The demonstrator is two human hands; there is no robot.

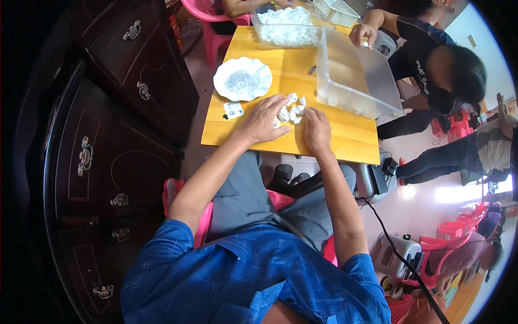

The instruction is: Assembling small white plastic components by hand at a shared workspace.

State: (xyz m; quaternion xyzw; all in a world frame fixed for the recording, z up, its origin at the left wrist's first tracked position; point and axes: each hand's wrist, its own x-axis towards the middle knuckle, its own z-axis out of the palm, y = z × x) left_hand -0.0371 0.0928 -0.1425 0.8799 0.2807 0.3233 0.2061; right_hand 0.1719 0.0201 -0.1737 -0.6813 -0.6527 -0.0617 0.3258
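Observation:
Several small white plastic-looking pieces [292, 112] lie in a loose cluster on the yellow wooden table [345, 144]; their exact kind is too small to tell. My left hand [265, 120] rests palm down at the cluster's left side, fingers stretched out and touching its edge. On the other side lies my right hand [317, 130], fingers extended, its fingertips beside the pieces. A white scalloped plate [264, 75] beyond my left hand holds many tiny grey, shiny bits. Next to the plate is a small white square packet [233, 110] with dark marks.
A translucent plastic bin [348, 100] stands at the table's right; a co-worker's hand [365, 35] holds a small white piece over its rim. At the far end, another clear bin [260, 38] is full of white pieces. Dark wooden cabinets [140, 108] line the left. A black cable [399, 254] hangs right.

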